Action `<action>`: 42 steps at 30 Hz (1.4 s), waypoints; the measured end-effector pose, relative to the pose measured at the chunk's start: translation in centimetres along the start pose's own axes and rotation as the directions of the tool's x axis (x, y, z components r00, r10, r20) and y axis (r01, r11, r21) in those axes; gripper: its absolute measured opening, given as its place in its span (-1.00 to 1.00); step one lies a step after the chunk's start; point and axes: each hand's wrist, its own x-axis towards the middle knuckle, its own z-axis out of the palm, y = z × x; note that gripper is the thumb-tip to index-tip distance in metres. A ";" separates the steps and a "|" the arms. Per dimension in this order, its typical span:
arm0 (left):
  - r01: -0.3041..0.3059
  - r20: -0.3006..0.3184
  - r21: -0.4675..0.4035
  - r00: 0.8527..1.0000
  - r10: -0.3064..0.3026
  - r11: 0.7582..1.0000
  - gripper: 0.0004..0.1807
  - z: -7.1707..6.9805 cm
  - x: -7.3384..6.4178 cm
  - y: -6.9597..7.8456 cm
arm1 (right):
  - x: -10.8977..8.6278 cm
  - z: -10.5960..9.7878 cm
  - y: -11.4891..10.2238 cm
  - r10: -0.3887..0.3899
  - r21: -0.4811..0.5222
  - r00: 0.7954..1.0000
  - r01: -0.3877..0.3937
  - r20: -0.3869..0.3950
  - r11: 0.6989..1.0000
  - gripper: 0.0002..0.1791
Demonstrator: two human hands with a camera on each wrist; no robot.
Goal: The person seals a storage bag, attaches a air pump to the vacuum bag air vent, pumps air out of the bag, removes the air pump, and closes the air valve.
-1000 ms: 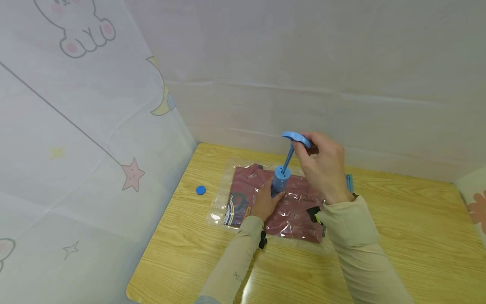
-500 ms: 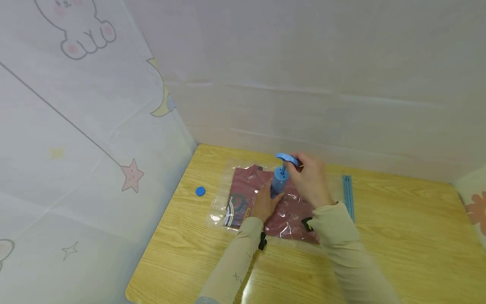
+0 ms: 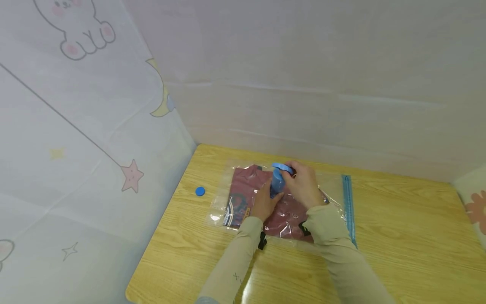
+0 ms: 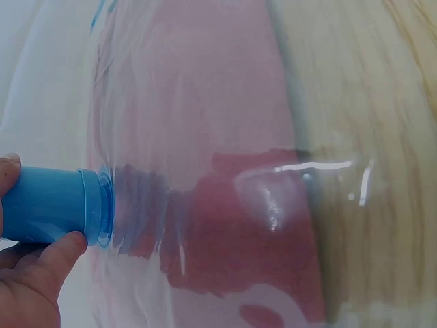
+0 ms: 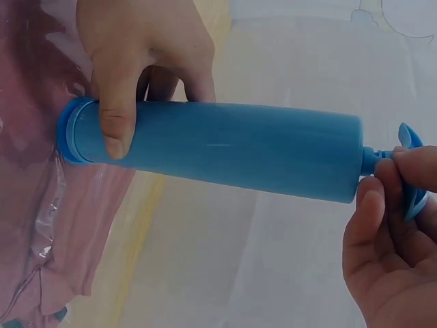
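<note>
Wood-grain worktop (image 3: 410,223) pushed up against pale walls (image 3: 296,76), the left one printed with a cartoon animal (image 3: 77,27) and a pink star (image 3: 132,176). Left grip (image 3: 263,202) is wrapped round the lower part of a blue hand pump (image 3: 277,182) — thumb on one side, fingers round the other, close to the base. Right grip (image 3: 305,184), above and a bit to the right of the left one, has its fingers clamped on the pump's handle (image 3: 282,167), with just a short bit of rod (image 5: 369,161) showing below it in the right wrist view. Right under the left grip, the pump's base sits against a clear plastic bag (image 3: 217,207) lying on the worktop. Maroon fabric (image 3: 243,179) inside it spreads to both sides of the left grip, with a dark printed patch (image 3: 237,210) just to its left. Past the right grip, on its right, a blue strip (image 3: 348,209) runs along the bag's end. Way over left of both grips — near the bag's edge but not touching — there's a small blue disc (image 3: 200,191).
</note>
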 end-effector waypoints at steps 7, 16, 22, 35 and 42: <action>0.006 -0.002 -0.003 1.000 -0.006 1.000 -0.36 0.0 -0.2 0.1 | -0.1 -0.2 -0.1 0.011 -0.030 1.000 -0.010 0.025 0.999 -0.77; 0.016 0.023 -0.011 1.000 -0.016 1.000 -0.35 0.0 -0.2 0.1 | -0.1 -0.5 -0.3 -0.007 -0.043 1.000 0.008 0.020 0.999 -0.77; 0.010 0.019 0.002 1.000 -0.010 1.000 -0.35 0.0 -0.1 0.1 | -0.1 -1.1 -1.0 -0.010 -0.050 1.000 0.011 0.006 0.999 -0.76; 0.008 0.019 -0.011 1.000 -0.008 1.000 -0.34 0.0 -0.2 0.1 | -0.2 -5.7 -6.8 -0.225 -0.003 0.924 0.236 -0.308 0.972 -0.82; 0.006 0.023 -0.009 1.000 -0.006 1.000 -0.32 0.0 -0.1 0.0 | -0.3 -6.8 -8.2 -0.272 0.021 0.869 0.307 -0.413 0.951 -0.85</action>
